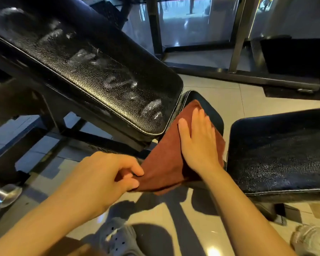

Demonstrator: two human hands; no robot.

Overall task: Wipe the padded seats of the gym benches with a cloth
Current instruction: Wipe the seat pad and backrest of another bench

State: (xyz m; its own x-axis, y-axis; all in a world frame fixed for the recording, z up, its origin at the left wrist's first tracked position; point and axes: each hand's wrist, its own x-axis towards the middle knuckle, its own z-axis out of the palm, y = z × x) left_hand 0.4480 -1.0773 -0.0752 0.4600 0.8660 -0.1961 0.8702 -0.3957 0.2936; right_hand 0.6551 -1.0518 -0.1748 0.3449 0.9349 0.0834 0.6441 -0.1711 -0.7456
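A dark red cloth [164, 159] lies spread over the small black seat pad [209, 108] of the bench in the middle. My right hand [198, 141] presses flat on the cloth with straight fingers. My left hand [107, 174] pinches the cloth's near left corner between thumb and fingers. The long black back pad [85, 58] slopes up to the left, streaked with white wet marks. A second black padded seat [281, 159] sits to the right, its surface glistening.
Black bench frame bars [92, 135] run under the back pad. A metal rack base [248, 78] and glass panels stand behind. Tiled floor [220, 89] lies around. Grey clogs [116, 237] on the person's feet show at the bottom.
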